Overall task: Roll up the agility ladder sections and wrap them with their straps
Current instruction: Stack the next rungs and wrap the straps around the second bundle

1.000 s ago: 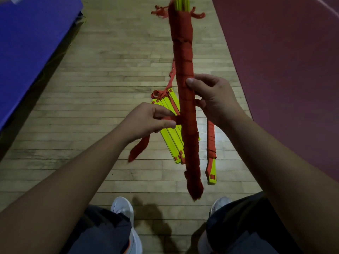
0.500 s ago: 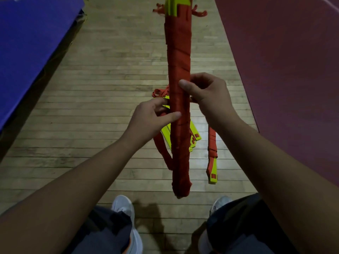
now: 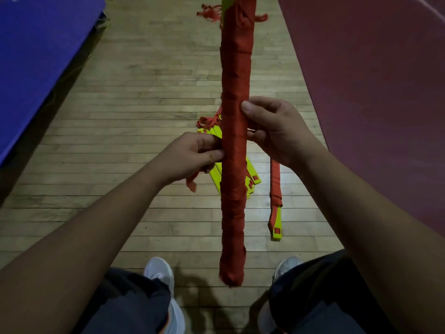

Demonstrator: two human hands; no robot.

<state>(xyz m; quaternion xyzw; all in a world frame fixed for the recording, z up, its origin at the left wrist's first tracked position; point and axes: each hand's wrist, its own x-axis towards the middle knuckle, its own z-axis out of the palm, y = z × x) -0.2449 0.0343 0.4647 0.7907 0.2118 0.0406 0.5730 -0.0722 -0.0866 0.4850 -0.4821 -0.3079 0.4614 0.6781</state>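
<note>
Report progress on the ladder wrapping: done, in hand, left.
Done: the held bundle is wound in red strap nearly end to end. In hand: the right hand grips its middle while the left hand pinches the loose strap tail beside it; that tail is not yet secured. Left: a stack of yellow rungs lies unwrapped on the floor, beside a narrower strap-wound piece with one yellow end bare.

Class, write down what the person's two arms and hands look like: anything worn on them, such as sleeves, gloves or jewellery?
The left arm and right arm are bare up to the picture's edge; no sleeves show. The left hand and right hand are ungloved. No watch, band or ring is visible on the parts that show.
</note>
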